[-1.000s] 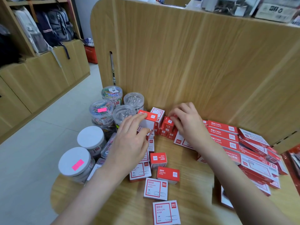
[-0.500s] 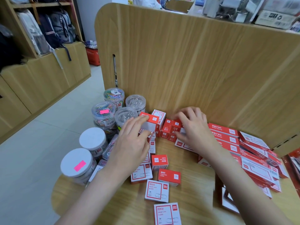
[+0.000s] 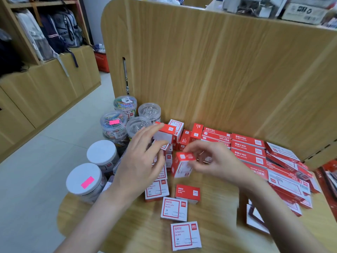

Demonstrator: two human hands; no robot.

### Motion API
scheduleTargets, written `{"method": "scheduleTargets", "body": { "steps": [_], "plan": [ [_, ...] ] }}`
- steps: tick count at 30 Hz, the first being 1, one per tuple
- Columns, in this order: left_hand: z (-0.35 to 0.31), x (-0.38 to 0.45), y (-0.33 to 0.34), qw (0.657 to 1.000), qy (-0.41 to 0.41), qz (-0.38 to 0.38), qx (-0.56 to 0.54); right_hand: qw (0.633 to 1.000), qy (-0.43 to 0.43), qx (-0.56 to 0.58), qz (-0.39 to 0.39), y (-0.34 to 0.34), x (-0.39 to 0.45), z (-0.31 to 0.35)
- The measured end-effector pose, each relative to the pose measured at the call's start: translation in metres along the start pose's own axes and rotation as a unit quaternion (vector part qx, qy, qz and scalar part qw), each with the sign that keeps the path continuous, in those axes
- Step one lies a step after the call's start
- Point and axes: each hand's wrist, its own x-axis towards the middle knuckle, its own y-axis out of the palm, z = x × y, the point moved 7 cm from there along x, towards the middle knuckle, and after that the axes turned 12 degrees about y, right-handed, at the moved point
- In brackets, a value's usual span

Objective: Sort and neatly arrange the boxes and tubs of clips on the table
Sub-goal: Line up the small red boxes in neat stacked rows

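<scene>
Right hand [image 3: 217,161] pinches a small red-and-white clip box [image 3: 182,164] by its top end, fingers curled round it; the box hangs tilted just above the counter [image 3: 215,227], near its middle. Left hand [image 3: 140,161] is released, fingers straight and spread, fingertips touching the white face of a second small box [image 3: 165,134] that sits raised on other boxes near the back panel [image 3: 209,70]. Behind these, a cluster of small red boxes [image 3: 189,136] stands against the panel. To the right, long flat red boxes [image 3: 248,150] lie in overlapping rows, the outer ones blurred. Toward the front edge, four small boxes lie flat and apart: one partly under the left wrist [image 3: 156,189], one red side up [image 3: 187,192], two label up [image 3: 174,209] [image 3: 186,235]. At the left, four clear tubs [image 3: 125,105] of clips stand together near the panel, two holding coloured clips, two holding silvery ones; one carries a pink tag. In front of them stand two white-lidded tubs [image 3: 101,152], the nearer one [image 3: 83,178] with a pink sticker on its lid.
</scene>
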Motion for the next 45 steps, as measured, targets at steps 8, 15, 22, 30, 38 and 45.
{"method": "scheduleTargets", "body": {
  "steps": [8, 15, 22, 30, 38, 45],
  "plan": [
    [-0.009, 0.000, 0.009, 0.991, -0.069, -0.016, -0.116, 0.973, -0.013, 0.228, -0.017, -0.018, -0.002, 0.017],
    [-0.008, 0.007, 0.009, 0.995, -0.083, -0.036, -0.051, 0.991, -0.018, -0.025, -0.128, -0.014, 0.003, 0.031],
    [0.015, 0.017, 0.010, 0.994, -0.046, 0.032, 0.095, 0.975, 0.003, 0.084, -0.205, -0.060, 0.032, 0.025],
    [0.022, 0.012, 0.018, 0.991, -0.031, 0.062, 0.112, 0.966, -0.017, -0.208, -0.154, -0.029, 0.055, -0.002],
    [0.016, 0.007, 0.009, 0.995, -0.013, 0.010, 0.101, 0.895, -0.122, -0.369, -0.219, -0.011, 0.056, 0.015],
    [0.019, 0.002, 0.005, 0.994, -0.009, 0.004, 0.109, 0.884, -0.065, -0.418, -0.200, 0.018, 0.072, 0.006]
  ]
}}
